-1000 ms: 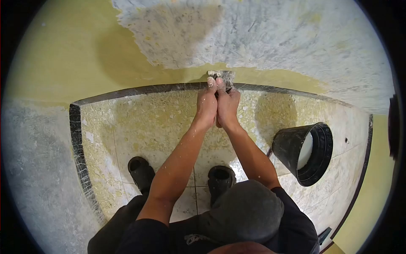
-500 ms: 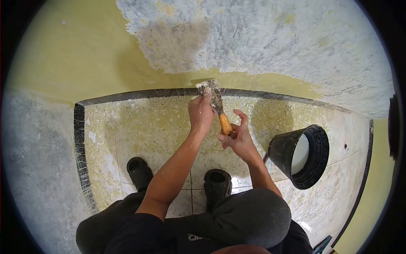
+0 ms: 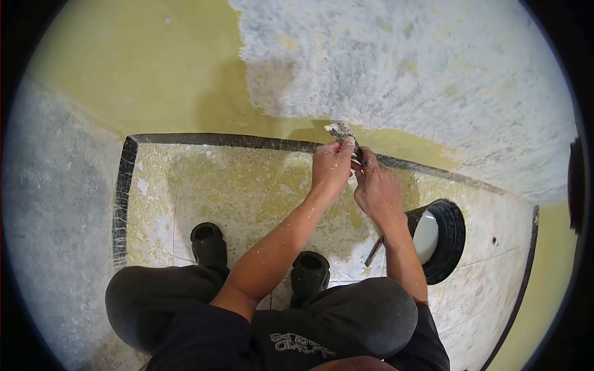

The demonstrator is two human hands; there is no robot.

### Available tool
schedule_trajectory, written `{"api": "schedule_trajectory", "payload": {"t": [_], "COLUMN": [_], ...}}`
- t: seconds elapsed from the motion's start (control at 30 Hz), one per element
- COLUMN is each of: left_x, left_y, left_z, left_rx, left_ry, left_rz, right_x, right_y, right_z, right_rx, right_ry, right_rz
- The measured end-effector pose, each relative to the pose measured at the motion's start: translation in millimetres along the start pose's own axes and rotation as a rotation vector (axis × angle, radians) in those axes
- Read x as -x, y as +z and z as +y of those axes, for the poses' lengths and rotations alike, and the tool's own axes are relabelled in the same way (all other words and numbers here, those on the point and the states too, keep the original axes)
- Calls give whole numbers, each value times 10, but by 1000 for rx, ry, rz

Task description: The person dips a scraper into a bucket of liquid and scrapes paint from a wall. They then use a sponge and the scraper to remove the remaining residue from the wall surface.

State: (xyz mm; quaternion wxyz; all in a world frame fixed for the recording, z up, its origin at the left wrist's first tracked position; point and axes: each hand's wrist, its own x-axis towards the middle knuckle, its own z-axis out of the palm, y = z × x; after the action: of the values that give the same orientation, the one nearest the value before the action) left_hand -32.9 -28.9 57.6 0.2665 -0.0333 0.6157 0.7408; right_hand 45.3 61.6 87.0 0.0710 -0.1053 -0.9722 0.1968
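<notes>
A scraper with a residue-caked blade is held out near the foot of the wall, its blade tilted up and to the left. My left hand grips it at the blade with the thumb on top. My right hand is closed around its lower part, and the wooden handle is hidden. Pale specks dot both hands and forearms. Just above the blade, the wall shows a whitish stripped area beside yellow-green paint.
A black bucket with whitish liquid stands at the right, partly behind my right forearm. Beside it a dark thin tool lies on the floor. Paint flakes cover the tiles. A dark skirting band edges the floor.
My right hand has closed around the scraper, and its wooden handle is now hidden. Both hands and the scraper sit further right in view. The camera view has shifted and turned.
</notes>
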Motion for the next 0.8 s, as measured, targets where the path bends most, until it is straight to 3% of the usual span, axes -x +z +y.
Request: {"api": "schedule_trajectory", "payload": {"t": [0.2, 0.27, 0.33, 0.4, 0.43, 0.5, 0.6, 0.63, 0.67, 0.7, 0.8], "left_x": [-11, 16, -28, -136, -225, -277, -78, -109, -145, -157, -231], "left_y": [-55, -63, -124, -194, -246, -299, -503, -571, -621, -638, -678], "left_z": [-88, -141, -206, -341, -426, -506, -197, -281, -412, -397, -349], "left_rx": [233, 449, 423, 410, 354, 299, 92, 59, 103, 154, 67], "left_ry": [67, -10, -17, -17, 38, 89, -283, -300, -193, -73, -27], "left_rz": [64, 93, 117, 156, 115, 77, -69, -77, -43, -16, -17], "right_x": [-277, -362, -439, -529, -501, -378, -236, -184, -148, -106, -117], "right_y": [-237, -238, -225, -183, -41, 429, 842, 900, 928, 967, 1030], "right_z": [27, 18, -110, -303, -244, 66, 238, 182, 117, 86, 33], "right_rx": [117, 172, 230, -319, -311, -871, -1131, -1254, -1424, -1444, -1391], "right_ry": [-211, -217, -217, 416, 418, 586, 451, 407, 555, 564, 502], "right_rz": [-247, -280, -319, -605, -608, -688, -704, -669, -626, -601, -523]}}
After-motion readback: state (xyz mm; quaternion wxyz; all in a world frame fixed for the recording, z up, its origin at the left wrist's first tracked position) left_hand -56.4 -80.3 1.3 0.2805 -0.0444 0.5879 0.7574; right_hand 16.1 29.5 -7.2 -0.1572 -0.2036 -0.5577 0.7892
